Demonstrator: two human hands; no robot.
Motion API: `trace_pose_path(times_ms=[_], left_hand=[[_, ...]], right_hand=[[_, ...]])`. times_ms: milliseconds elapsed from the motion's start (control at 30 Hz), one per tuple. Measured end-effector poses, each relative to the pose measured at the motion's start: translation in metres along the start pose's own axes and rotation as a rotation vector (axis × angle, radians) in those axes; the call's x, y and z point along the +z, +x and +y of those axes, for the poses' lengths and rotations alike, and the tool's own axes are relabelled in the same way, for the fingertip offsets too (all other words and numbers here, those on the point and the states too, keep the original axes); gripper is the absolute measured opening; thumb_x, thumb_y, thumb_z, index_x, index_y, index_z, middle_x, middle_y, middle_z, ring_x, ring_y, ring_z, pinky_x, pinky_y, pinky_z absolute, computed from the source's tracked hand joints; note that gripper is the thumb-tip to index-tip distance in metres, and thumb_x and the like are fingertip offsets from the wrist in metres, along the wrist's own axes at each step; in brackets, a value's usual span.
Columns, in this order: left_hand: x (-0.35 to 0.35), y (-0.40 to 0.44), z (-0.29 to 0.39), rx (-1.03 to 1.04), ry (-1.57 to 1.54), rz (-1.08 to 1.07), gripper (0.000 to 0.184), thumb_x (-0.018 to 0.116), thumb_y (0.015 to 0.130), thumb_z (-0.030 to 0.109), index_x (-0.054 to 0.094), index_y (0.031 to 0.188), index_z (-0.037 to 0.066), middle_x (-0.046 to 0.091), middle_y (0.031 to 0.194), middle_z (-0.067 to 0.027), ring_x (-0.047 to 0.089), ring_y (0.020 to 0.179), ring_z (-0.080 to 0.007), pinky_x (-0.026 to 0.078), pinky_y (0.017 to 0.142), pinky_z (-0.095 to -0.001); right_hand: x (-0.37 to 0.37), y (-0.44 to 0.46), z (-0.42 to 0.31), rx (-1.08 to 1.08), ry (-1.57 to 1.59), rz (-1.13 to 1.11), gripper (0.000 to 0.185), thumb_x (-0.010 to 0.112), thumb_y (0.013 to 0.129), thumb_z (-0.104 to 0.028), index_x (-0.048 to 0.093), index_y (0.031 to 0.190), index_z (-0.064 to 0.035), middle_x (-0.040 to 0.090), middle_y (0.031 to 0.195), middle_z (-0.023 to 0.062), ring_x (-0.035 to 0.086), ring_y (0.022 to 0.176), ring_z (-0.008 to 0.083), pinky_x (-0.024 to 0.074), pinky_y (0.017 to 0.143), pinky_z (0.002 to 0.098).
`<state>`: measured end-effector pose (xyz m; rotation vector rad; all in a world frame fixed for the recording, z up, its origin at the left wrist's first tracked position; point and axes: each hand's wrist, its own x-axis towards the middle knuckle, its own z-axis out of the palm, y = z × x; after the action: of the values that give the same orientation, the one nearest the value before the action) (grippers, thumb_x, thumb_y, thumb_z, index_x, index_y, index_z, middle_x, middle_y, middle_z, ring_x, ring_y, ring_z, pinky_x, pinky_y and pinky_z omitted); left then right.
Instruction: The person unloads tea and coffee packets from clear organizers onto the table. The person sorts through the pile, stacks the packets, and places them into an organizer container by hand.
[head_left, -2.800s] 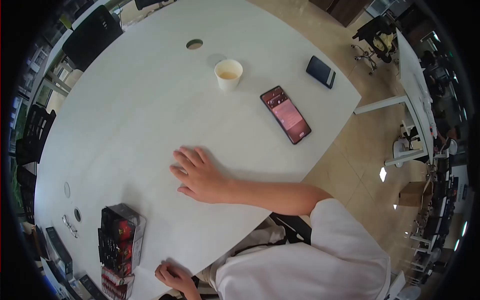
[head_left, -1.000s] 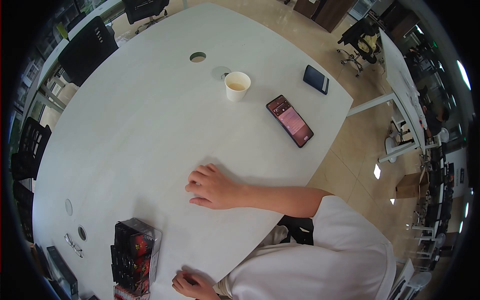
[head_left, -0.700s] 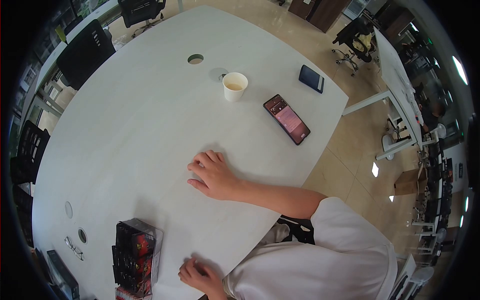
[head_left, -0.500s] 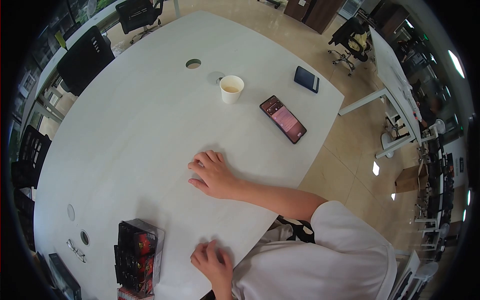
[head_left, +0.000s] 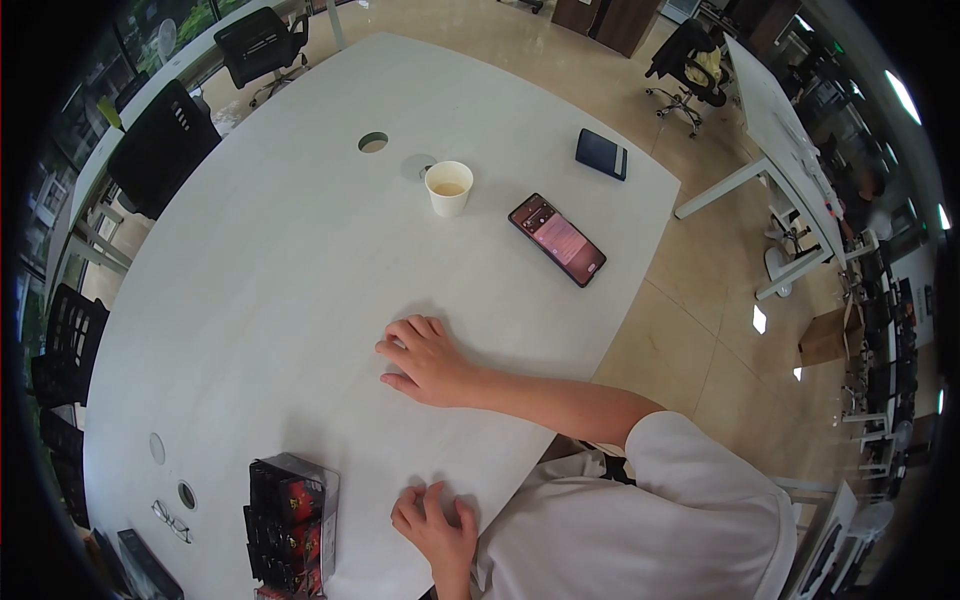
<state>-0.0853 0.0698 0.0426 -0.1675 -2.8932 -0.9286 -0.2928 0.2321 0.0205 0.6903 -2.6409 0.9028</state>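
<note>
My right hand [head_left: 430, 364] rests palm down on the white table [head_left: 290, 240], its fingers loosely curled but apart, holding nothing. Nearer my body, my left hand [head_left: 437, 524] also lies on the tabletop, fingers bent and spread, with nothing in it. To the left of my left hand stands a clear box of black and red packets [head_left: 292, 520], not touched by either hand. Beyond my right hand are a smartphone [head_left: 558, 240] with a lit pinkish screen and a white paper cup [head_left: 449, 190] with a light brown drink inside.
A dark blue flat case [head_left: 601, 155] lies near the table's far right edge. Glasses [head_left: 171, 521] and a dark flat object [head_left: 149, 565] are at the lower left. A round cable hole [head_left: 373, 142] opens near the cup. Black office chairs [head_left: 163, 150] stand around the table.
The camera view has turned slightly, so everything shifts a little in the picture. Both hands stay resting on the table, and no object has been moved.
</note>
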Motion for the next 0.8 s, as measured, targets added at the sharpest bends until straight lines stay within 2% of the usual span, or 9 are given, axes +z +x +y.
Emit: trace_pose_path(times_ms=[233, 400, 500, 567, 700, 733, 800], left_hand=[[0.005, 0.011, -0.001, 0.013, -0.008, 0.051, 0.024, 0.069, 0.075, 0.014, 0.063, 0.097, 0.006, 0.055, 0.109, -0.0151, 0.047, 0.104, -0.0366, 0.038, 0.09, -0.0493], [0.005, 0.015, -0.002, 0.066, -0.032, 0.098, 0.013, 0.068, 0.072, 0.01, 0.062, 0.084, 0.009, 0.057, 0.1, -0.0123, 0.051, 0.095, -0.0358, 0.039, 0.084, -0.0465], [0.003, 0.016, -0.008, 0.091, -0.121, 0.125, 0.018, 0.07, 0.068, 0.01, 0.063, 0.085, 0.01, 0.06, 0.093, -0.0085, 0.055, 0.093, -0.0328, 0.04, 0.083, -0.0457], [-0.002, 0.016, -0.011, 0.082, -0.181, 0.123, 0.018, 0.069, 0.067, 0.008, 0.062, 0.084, 0.009, 0.062, 0.096, -0.0086, 0.056, 0.095, -0.032, 0.04, 0.085, -0.0455], [-0.01, 0.0, -0.009, 0.103, -0.367, 0.205, 0.017, 0.065, 0.064, 0.005, 0.057, 0.079, 0.009, 0.062, 0.093, -0.0076, 0.057, 0.088, -0.0291, 0.042, 0.083, -0.0407], [-0.012, -0.004, -0.009, 0.125, -0.386, 0.25, 0.017, 0.062, 0.063, 0.003, 0.054, 0.077, 0.009, 0.062, 0.089, -0.0069, 0.057, 0.083, -0.028, 0.042, 0.08, -0.0383], [-0.015, -0.014, -0.011, 0.124, -0.419, 0.33, 0.018, 0.061, 0.062, 0.002, 0.054, 0.076, 0.009, 0.061, 0.087, -0.0068, 0.056, 0.08, -0.0278, 0.042, 0.078, -0.0381]], right_hand=[[0.001, -0.001, 0.004, -0.002, 0.036, -0.002, 0.033, 0.071, 0.089, -0.026, 0.06, 0.115, -0.0082, 0.051, 0.119, 0.0091, 0.044, 0.113, 0.0296, 0.0339, 0.098, 0.0461], [0.005, -0.001, 0.006, -0.01, -0.052, 0.019, 0.036, 0.073, 0.085, -0.026, 0.061, 0.115, -0.0092, 0.052, 0.122, 0.0124, 0.047, 0.117, 0.0344, 0.0362, 0.099, 0.0513], [0.0, 0.003, 0.005, -0.009, -0.112, -0.044, 0.04, 0.073, 0.082, -0.026, 0.061, 0.117, -0.0094, 0.053, 0.124, 0.0158, 0.049, 0.118, 0.0373, 0.0374, 0.099, 0.0545], [0.001, 0.005, 0.004, -0.017, -0.146, -0.037, 0.042, 0.073, 0.083, -0.026, 0.061, 0.12, -0.0095, 0.051, 0.129, 0.0159, 0.047, 0.121, 0.0382, 0.0363, 0.101, 0.0545], [-0.006, 0.002, -0.01, -0.014, -0.184, -0.095, 0.04, 0.068, 0.09, -0.022, 0.058, 0.125, -0.0058, 0.048, 0.137, 0.0168, 0.041, 0.13, 0.0376, 0.0329, 0.106, 0.0525], [-0.006, 0.0, -0.011, -0.013, -0.195, -0.103, 0.04, 0.067, 0.091, -0.022, 0.058, 0.126, -0.0054, 0.047, 0.138, 0.0169, 0.041, 0.132, 0.0374, 0.0324, 0.107, 0.0521], [-0.007, -0.002, -0.009, -0.024, -0.215, -0.107, 0.04, 0.066, 0.092, -0.021, 0.057, 0.127, -0.0049, 0.046, 0.14, 0.0171, 0.039, 0.133, 0.0372, 0.0319, 0.109, 0.0516]])
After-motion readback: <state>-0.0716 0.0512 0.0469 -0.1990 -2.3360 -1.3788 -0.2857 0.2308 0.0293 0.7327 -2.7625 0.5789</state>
